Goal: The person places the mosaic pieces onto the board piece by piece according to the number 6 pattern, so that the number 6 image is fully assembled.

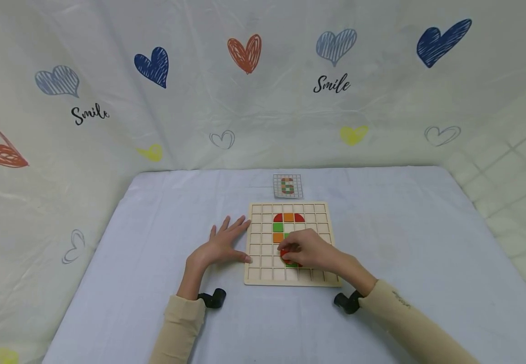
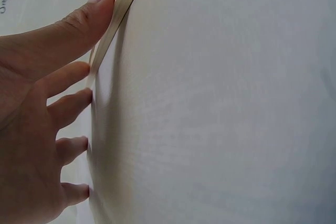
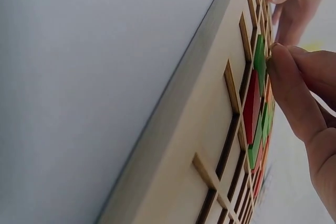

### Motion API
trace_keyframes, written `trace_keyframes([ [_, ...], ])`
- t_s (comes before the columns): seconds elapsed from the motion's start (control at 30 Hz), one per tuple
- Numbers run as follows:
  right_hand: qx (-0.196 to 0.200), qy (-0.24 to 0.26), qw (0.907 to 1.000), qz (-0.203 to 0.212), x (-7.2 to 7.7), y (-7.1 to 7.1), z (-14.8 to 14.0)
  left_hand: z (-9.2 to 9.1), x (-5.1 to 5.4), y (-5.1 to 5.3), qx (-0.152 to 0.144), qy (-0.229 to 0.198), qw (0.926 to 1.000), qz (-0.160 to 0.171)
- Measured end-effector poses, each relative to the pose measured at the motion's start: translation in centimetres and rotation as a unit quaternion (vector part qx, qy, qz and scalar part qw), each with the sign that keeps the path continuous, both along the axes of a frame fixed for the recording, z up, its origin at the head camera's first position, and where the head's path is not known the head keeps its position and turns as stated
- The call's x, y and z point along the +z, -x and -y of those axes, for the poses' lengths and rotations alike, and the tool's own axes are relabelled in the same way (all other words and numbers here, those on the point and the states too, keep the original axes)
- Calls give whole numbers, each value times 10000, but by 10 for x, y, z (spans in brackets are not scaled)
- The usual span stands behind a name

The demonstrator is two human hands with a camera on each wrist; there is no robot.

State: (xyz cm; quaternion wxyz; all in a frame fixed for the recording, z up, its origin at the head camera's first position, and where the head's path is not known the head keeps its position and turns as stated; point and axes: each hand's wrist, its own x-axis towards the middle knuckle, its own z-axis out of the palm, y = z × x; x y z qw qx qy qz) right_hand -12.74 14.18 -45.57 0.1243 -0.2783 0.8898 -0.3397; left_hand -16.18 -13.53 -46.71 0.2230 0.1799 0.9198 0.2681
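A square wooden grid board (image 1: 255, 275) lies flat on the table. Red, orange and green tiles fill some of its squares, among them a green tile (image 1: 278, 227) and an orange tile (image 1: 278, 237). My right hand (image 1: 310, 250) is over the lower middle of the board and pinches a red tile (image 1: 284, 256) between thumb and fingers; the hand hides part of the pattern. In the right wrist view, a green tile (image 3: 259, 59) sits just below the fingertips. With fingers spread, my left hand (image 1: 219, 247) touches the board's left edge (image 2: 122, 11) with thumb and fingertips.
Behind the board lies a small card (image 1: 288, 186) printed with a coloured grid pattern. A white cloth (image 1: 394, 217) covers the table. A white curtain (image 1: 285, 101) with hearts and lettering hangs behind it. Black wrist cameras (image 1: 217, 298) are strapped on both wrists.
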Motion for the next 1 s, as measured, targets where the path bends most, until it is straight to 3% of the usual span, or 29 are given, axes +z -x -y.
trace_keyframes([
  [0.23,249,21,9997,10,2,1,12,1,0,0,0,-25,10000,60],
  [0.47,491,-8,9982,-331,0,3,17,2,0,1,-24,-27,10000,85],
  [1.0,633,-47,9964,-556,-5,0,16,2,-3,4,-117,62,9999,56],
])
